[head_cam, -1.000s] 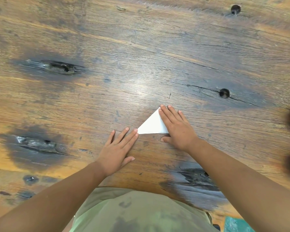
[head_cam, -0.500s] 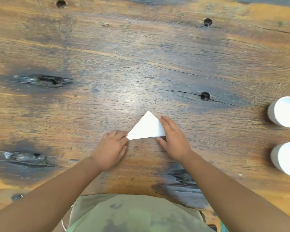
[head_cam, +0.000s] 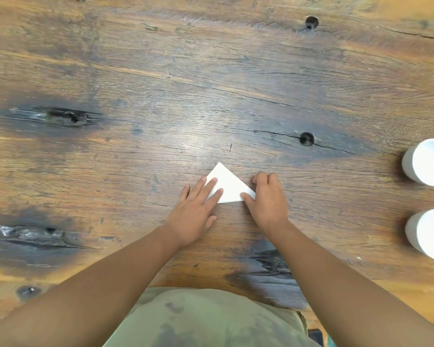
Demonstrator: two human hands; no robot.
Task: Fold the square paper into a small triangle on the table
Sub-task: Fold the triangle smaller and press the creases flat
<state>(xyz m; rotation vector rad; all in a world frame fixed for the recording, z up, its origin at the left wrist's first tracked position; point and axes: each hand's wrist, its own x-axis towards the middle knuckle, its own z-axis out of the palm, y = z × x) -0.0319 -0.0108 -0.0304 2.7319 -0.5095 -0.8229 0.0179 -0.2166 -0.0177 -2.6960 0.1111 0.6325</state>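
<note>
The left hand [head_cam: 194, 211] lay flat on the paper's [head_cam: 227, 185] left edge, the right hand [head_cam: 267, 199] seemingly pinching its right corner, bare counter [head_cam: 211, 83] beyond.

paper [head_cam: 226, 184] white; table [head_cam: 161, 71] brown, dark-knotted grain; cups [head_cam: 426, 161] white

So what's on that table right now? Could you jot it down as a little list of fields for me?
surface: worn wooden table with dark knots
paper: white paper, folded into a triangle, lying flat
left hand: left hand flat, fingers spread over the paper's left part
right hand: right hand with its thumb on the paper's right corner, other fingers curled
other things: two white cups at the right edge, apart from the paper
</note>
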